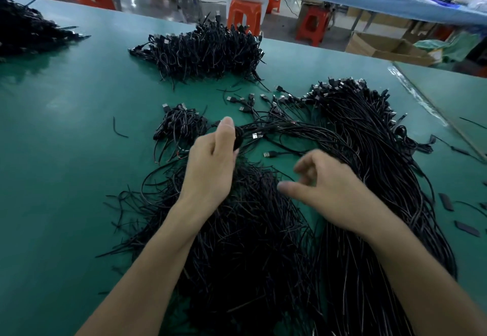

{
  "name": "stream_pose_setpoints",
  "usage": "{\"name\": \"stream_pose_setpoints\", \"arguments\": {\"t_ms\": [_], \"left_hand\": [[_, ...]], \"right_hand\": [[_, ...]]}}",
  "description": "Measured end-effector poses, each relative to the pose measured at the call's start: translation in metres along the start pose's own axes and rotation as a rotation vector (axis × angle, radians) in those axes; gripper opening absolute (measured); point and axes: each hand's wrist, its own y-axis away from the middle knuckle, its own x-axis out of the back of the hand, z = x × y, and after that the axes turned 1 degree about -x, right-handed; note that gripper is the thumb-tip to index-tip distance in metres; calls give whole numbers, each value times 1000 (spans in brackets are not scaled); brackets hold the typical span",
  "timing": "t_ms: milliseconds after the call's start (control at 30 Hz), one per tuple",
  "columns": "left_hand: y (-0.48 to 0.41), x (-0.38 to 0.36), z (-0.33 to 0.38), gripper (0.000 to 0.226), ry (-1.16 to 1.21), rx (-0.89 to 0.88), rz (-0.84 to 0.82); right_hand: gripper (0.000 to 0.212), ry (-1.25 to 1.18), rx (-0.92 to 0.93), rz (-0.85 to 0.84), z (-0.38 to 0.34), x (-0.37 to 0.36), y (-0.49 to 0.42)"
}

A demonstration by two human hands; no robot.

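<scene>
My left hand [210, 167] grips a coiled USB cable [239, 138] just above the green table [66, 151]. My right hand [329, 190] hovers beside it, fingers loosely curled, empty. The big bundled heap [205, 48] and small bundled heap [181, 122] look done; I judge the loose cable pile [369, 138] leaves plenty.

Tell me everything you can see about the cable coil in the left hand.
The coil is a small, tight loop of thin black cable, rubbery-looking, mostly hidden behind the left hand, which grips it between thumb and fingers above the green table. Strands run from it rightward toward the loose USB cables. Its own plugs cannot be made out.
</scene>
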Motion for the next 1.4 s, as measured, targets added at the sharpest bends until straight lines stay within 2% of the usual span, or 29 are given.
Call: {"name": "stream_pose_setpoints", "arguments": {"t_ms": [100,200,300,433,800,1033,1167,1300,1400], "left_hand": [[-1,2,1,56,-74,-24,36],[-3,2,-4,57,-188,-67,56],[-4,3,-8,60,-213,-127,72],[-5,3,-12,61,-189,-145,84],[-5,-3,-15,66,-130,-91,58],[-5,1,-14,79,-90,-62,39],[-5,3,-12,63,-87,-25,23],[-5,4,-9,64,-65,-49,19],[-3,2,-4,59,-25,-77,-2]], "right_hand": [[34,103,-49,-92,1,-13,7],[44,150,-50,-137,-8,-28,13],[35,210,-42,-131,-15,-36,15],[20,180,-29,-173,-16,-38,14],[33,82,-73,-139,-19,-13,19],[16,40,-1,-243,-16,7,21],[17,3,17,-215,-12,11,22],[17,-89,24,-141,-5,25,25],[19,-192,60,0,-1,30,22]]}}
